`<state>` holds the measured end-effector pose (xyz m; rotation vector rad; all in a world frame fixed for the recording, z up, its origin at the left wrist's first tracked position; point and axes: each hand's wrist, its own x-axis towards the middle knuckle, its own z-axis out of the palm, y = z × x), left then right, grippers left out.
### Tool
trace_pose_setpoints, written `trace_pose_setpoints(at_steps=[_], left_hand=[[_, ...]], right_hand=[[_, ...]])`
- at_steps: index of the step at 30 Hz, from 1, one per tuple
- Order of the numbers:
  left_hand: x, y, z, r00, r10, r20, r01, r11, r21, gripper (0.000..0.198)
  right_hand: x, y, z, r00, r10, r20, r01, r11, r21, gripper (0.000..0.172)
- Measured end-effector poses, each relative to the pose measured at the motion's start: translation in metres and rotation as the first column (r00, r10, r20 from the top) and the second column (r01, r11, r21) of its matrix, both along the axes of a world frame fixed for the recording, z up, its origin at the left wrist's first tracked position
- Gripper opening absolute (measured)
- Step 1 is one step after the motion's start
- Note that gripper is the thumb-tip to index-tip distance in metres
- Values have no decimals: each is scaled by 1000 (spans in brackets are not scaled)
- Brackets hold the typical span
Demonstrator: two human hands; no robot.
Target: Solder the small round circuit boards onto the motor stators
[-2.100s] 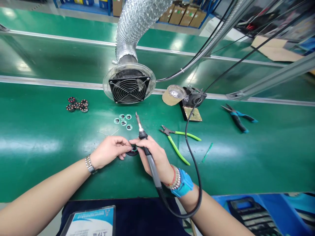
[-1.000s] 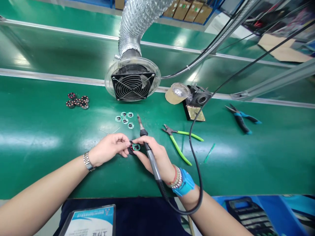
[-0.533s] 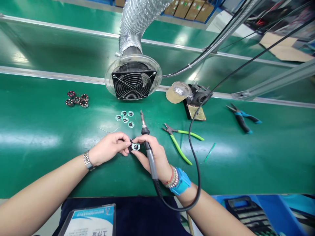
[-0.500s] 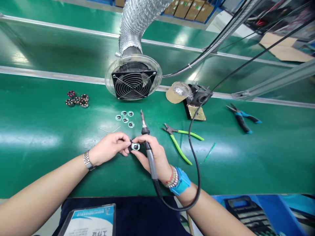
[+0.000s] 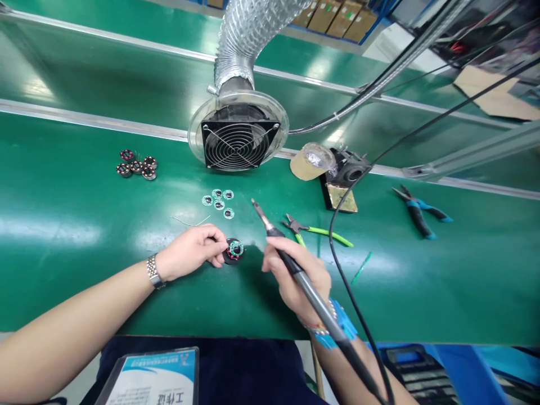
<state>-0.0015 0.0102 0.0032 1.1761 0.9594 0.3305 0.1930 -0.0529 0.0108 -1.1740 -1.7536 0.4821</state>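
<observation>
My left hand is closed, its thumb and fingers pinching the left side of a small motor stator with red windings. A green round circuit board sits on top of the stator, and a black disc lies under it; the exact finger contact is partly hidden. My right hand is wrapped round a soldering iron, holding it slantwise. The iron's tip points up and left, apart from the stator. Several loose round circuit boards lie above the left hand, near a thin piece of solder wire.
Several wound stators sit at the left. A fume extractor fan hangs over the back. Green-handled cutters, a soldering iron stand, blue-handled pliers and a green strip are to the right. The iron's cable crosses there.
My right hand has let go of the circuit board and moved right. The soldering iron has swung from nearly upright to slanted in its grip. My left hand stays at the stator.
</observation>
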Motion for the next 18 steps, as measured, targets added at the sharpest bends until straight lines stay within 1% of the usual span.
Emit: trace_pose_setpoints(at_steps=[2, 4, 7, 9, 12, 18], left_hand=[[1, 0, 0, 1000, 7, -4, -7, 1000, 5, 14], [1, 0, -1, 1000, 10, -11, -10, 1000, 11, 13], [2, 0, -1, 1000, 9, -24, -8, 1000, 14, 13], [2, 0, -1, 999, 7, -31, -6, 1000, 16, 13], [3, 1, -1, 999, 3, -41, -2, 999, 32, 13], [4, 0, 0, 999, -2, -45, 3, 1000, 30, 12]], right_hand=[[5, -2, 6, 999, 6, 33, -8, 998, 57, 32], [7, -3, 11, 999, 17, 41, -21, 996, 82, 32], [6, -5, 18, 999, 32, 6, -32, 999, 36, 27], [5, -7, 20, 998, 68, -17, -68, 998, 7, 24], [4, -8, 20, 992, 125, -19, -126, 992, -28, 22], [4, -5, 18, 990, 142, -6, -142, 989, -50, 23]])
